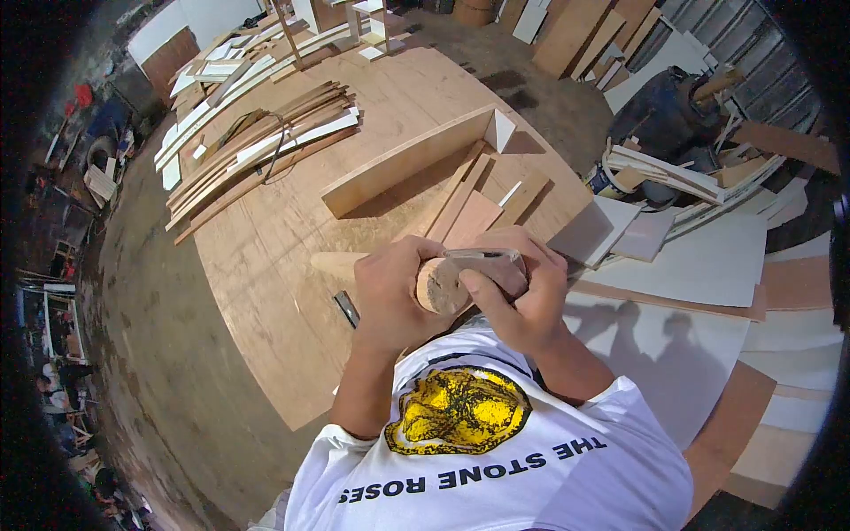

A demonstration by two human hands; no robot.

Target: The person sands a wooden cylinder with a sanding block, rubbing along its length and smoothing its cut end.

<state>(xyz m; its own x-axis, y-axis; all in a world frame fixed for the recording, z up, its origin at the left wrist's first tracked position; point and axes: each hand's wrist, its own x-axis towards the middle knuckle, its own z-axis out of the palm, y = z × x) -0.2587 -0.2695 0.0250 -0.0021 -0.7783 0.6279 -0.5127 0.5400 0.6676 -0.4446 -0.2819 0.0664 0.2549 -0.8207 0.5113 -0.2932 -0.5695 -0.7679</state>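
A round wooden piece (436, 288) shows its pale, flat end toward me, close to my chest. My left hand (387, 290) is wrapped round its left side. On the right, my right hand (524, 288) grips a folded greyish-brown sheet (498, 267), and its thumb presses near the round end. The sheet touches the wooden piece. A pale rounded wooden length (336, 264) sticks out to the left behind my left hand. Just left of that hand, a small dark and metallic tool (346, 309) lies on the plywood table (266, 310).
A long upright board (412, 159) and short planks (465, 208) lie beyond my hands. Stacked strips (266, 155) occupy the table's far left. White panels (655, 336) are at the right, below a bucket (611, 181) of offcuts. A dark barrel (664, 111) stands behind.
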